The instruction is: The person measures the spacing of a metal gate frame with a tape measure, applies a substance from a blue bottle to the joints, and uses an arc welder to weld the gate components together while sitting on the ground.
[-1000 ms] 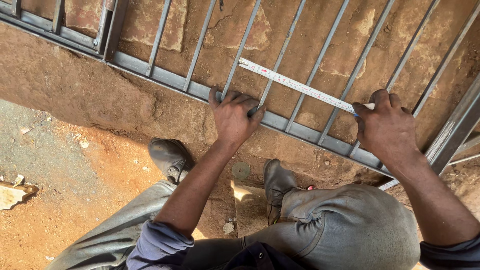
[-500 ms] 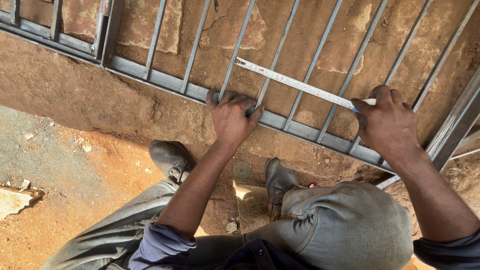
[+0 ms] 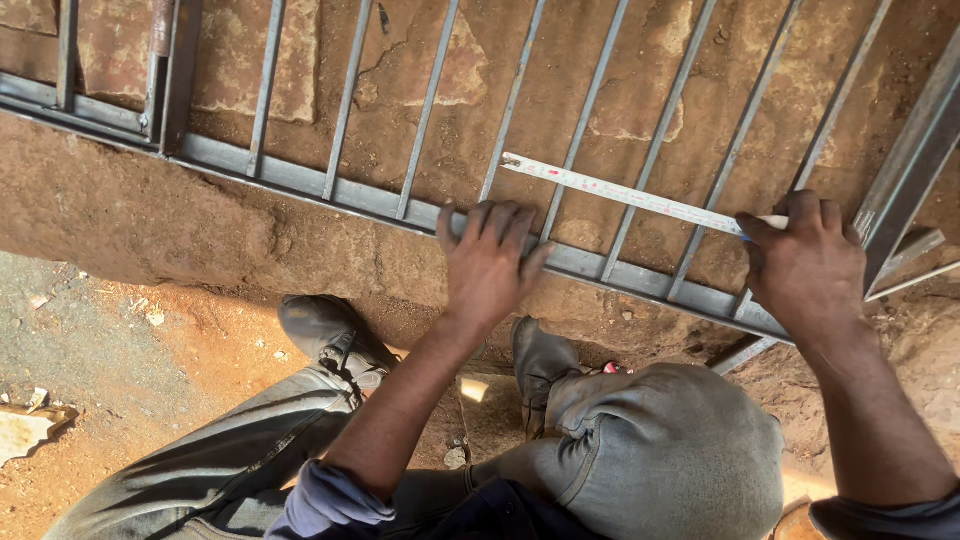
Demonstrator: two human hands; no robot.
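A grey metal grille (image 3: pixel 300 180) of thin upright bars on a flat bottom rail lies over reddish stone ground. My left hand (image 3: pixel 487 262) rests palm down on the bottom rail, fingers spread over its edge. My right hand (image 3: pixel 803 265) grips the case end of a white measuring tape (image 3: pixel 620 192), which stretches leftward across several bars, its tip lying near one bar. The tape case itself is hidden under my fingers.
My knees and two dark shoes (image 3: pixel 330 335) sit just below the rail on orange dirt. A thicker steel frame piece (image 3: pixel 910 165) slants at the right edge. Loose angle bars (image 3: pixel 900 262) lie beside it. Rubble scraps (image 3: pixel 25 425) lie at the far left.
The view has shifted slightly; the tape's free end sits a little lower and nearer my left hand. Both hands stay on the rail and the tape.
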